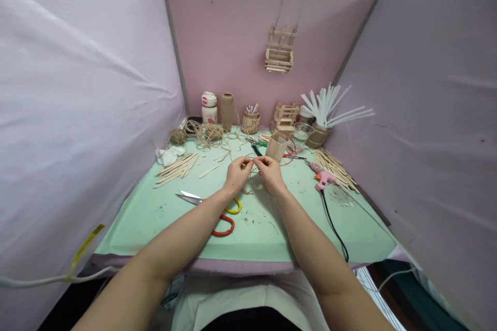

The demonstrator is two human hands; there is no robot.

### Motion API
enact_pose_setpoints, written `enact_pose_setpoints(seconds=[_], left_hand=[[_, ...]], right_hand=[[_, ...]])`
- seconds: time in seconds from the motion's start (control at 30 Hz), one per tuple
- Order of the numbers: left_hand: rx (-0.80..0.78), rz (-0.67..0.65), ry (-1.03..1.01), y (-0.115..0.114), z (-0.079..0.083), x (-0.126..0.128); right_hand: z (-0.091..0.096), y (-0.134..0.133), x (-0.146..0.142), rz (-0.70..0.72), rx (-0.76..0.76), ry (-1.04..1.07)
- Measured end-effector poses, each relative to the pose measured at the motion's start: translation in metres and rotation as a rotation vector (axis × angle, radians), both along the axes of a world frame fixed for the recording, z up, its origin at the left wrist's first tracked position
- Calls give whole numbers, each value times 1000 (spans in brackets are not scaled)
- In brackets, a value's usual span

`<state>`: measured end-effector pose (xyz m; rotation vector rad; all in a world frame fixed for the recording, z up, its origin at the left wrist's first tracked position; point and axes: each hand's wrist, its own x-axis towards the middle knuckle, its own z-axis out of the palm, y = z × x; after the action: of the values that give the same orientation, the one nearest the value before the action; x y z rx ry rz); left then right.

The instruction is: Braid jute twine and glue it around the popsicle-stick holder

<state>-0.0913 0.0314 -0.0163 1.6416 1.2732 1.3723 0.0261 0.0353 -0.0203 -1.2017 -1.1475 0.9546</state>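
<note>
Mint-green tabletop [155, 217], smooth and flat, boxed in by pale pink walls at left, back and right.

Far left, near the back corner: round, fuzzy ball of jute twine [178, 136]; just in front of it, crumpled white tissue [167, 155]; next, loose fan of flat wooden craft sticks [178, 167], long axes slanting from front left to back right.

Nearer the front edge: steel scissors [205, 206] lying flat, blades pointing left, yellow and red loop handles partly hidden under the left forearm.

Centre: left hand [236, 176] and right hand [272, 175] raised just above the tabletop, fingertips almost touching, thumb and forefinger of each pressed together and pinching a thin, hairy twine strand [253, 164]. Short stretch of strand lying side to side between the two pinches; rest too fine to follow.

Just behind the right hand: upright cup of craft sticks [277, 146], open end up.

Right: pink glue gun [322, 178] lying down, black cord [334, 227] trailing toward the front edge; beyond it, a second heap of craft sticks [336, 168] along the right wall.

Bare green surface open in front of both hands and at front left.
</note>
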Motion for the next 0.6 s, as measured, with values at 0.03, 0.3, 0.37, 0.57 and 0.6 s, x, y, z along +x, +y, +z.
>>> enact_pose_setpoints(seconds=[0.03,0.3,0.37,0.57,0.6], left_hand=[[0,11,-9,1,0,0],[-50,12,-139,7,-4,-2],[-70,-7,-176,7,-4,-2],[-142,-63,-299,8,-2,-1],[-153,-75,-320,8,-2,-1]], right_hand=[[-1,0,0,7,3,-10],[-6,3,2,-16,37,-48],[-5,2,2,-23,34,-46],[2,0,1,12,-46,38],[3,-1,1,28,-71,65]])
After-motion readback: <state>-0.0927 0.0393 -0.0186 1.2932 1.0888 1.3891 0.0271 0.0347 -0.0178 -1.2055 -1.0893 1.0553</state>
